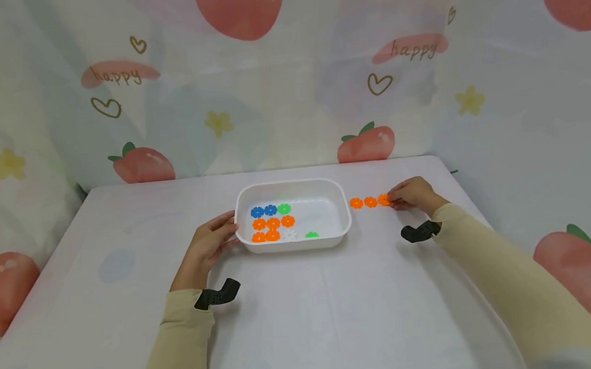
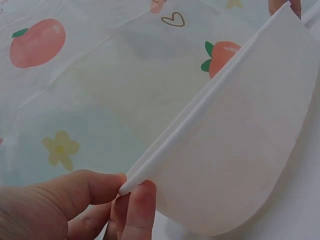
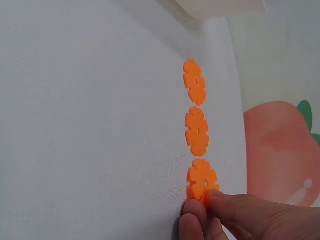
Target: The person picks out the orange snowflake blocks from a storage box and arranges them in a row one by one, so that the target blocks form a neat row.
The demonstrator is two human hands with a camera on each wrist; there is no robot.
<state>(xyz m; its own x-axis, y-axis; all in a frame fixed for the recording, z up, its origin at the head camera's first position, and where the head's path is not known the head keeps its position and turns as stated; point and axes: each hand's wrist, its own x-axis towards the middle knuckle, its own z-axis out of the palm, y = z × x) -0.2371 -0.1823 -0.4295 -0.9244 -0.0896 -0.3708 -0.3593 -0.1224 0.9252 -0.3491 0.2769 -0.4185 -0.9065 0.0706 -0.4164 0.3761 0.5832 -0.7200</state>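
Note:
My left hand (image 1: 207,248) pinches the left rim of a white plastic tray (image 1: 294,245); in the left wrist view, thumb and fingers close on that rim (image 2: 170,142). Right of the tray, three orange snowflake building discs lie in a row on the table. My right hand (image 1: 415,193) pinches the rightmost orange disc (image 3: 202,177) between thumb and fingers, low at the table. The other two, the middle disc (image 3: 197,131) and the disc closest to the tray (image 3: 194,82), lie flat with small gaps between them.
Inside the tray sit blue discs (image 1: 258,211), a green disc (image 1: 284,209), several orange discs (image 1: 273,224), white pieces (image 1: 291,235) and a partly hidden green disc (image 1: 311,235). A white cloth covers the table (image 1: 305,321). Behind it hangs a fruit-printed curtain (image 1: 290,105).

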